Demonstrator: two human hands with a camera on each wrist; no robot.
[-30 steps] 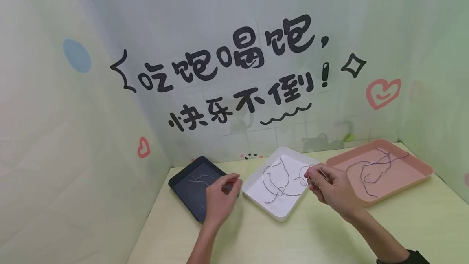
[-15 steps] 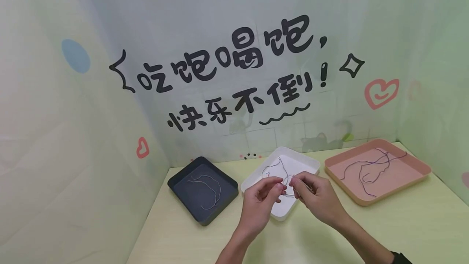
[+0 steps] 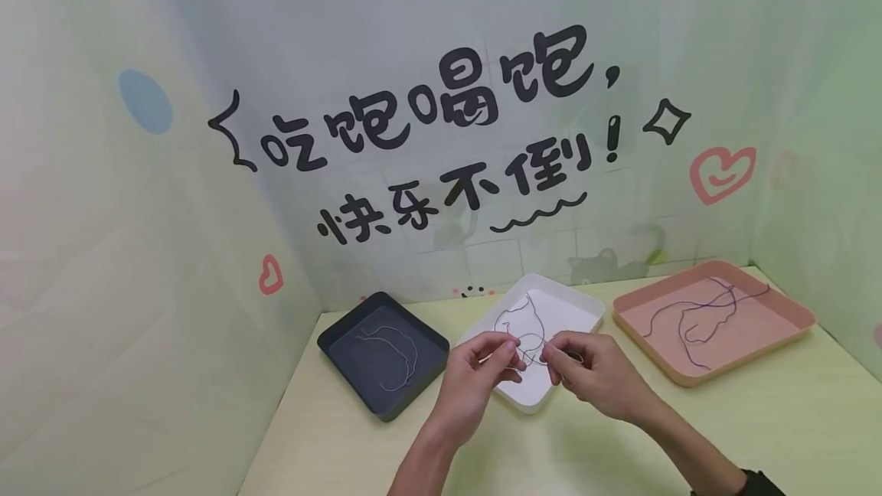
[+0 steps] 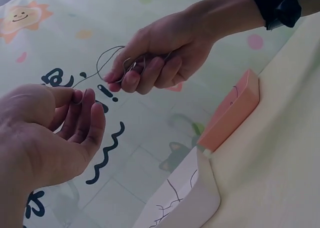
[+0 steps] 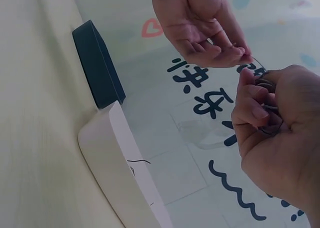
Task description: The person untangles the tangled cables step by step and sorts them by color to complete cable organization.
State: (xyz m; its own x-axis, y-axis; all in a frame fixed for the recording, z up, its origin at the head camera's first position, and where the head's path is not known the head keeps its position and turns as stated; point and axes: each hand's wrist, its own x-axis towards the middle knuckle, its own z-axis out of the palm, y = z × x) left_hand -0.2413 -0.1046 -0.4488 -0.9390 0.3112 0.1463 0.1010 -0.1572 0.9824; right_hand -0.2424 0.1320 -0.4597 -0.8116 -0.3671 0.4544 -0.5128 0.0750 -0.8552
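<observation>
Both hands meet over the white tray [image 3: 575, 312] in the head view. My left hand [image 3: 463, 390] pinches a thin grey thread [image 4: 98, 62] between thumb and finger. The rest of this thread is bunched in loops in my right hand [image 3: 606, 380], whose fingers curl round it. A short stretch runs between the two hands, and one loop stands out near the right fingertips in the left wrist view. Several dark threads [image 3: 540, 311] lie in the white tray, partly hidden behind the hands.
To the left is a dark blue tray [image 3: 365, 377] with pale threads [image 3: 413, 350] in it. A pink tray [image 3: 772, 324] with purple threads [image 3: 723, 316] stands to the right. The printed curtain [image 3: 441, 14] hangs behind the pale table [image 3: 310, 442].
My left hand has come from beside the dark blue tray to the right and now pinches the thread. My right hand has moved left over the white tray with the bunched thread.
</observation>
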